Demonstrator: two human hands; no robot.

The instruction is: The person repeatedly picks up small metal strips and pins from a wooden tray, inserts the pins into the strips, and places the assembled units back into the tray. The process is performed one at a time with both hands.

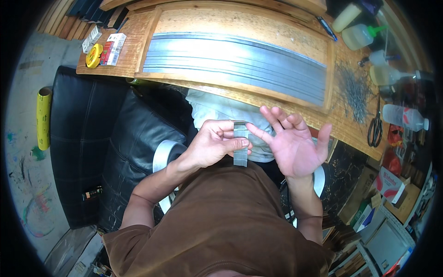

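My left hand [213,144] grips a short, flat grey-green strip [240,159] between thumb and fingers, in front of my body. Fine cross lines mark the strip, so it looks like small pieces laid side by side; its material I cannot tell. My right hand [297,150] is turned palm up with its fingers spread. Its little finger reaches left to the upper end of the strip, seeming to touch it. Beyond both hands, long grey metallic strips [230,55] lie side by side in a shallow wooden-framed tray [198,81] on the wooden table [131,27].
A heap of thin dark wire-like pieces [354,92] and black-handled scissors [375,131] lie at the table's right. Several bottles stand there, one with a green cap [357,37]. A yellow tape measure [94,56] and small boxes [113,48] sit far left. A black sofa [87,134] is left.
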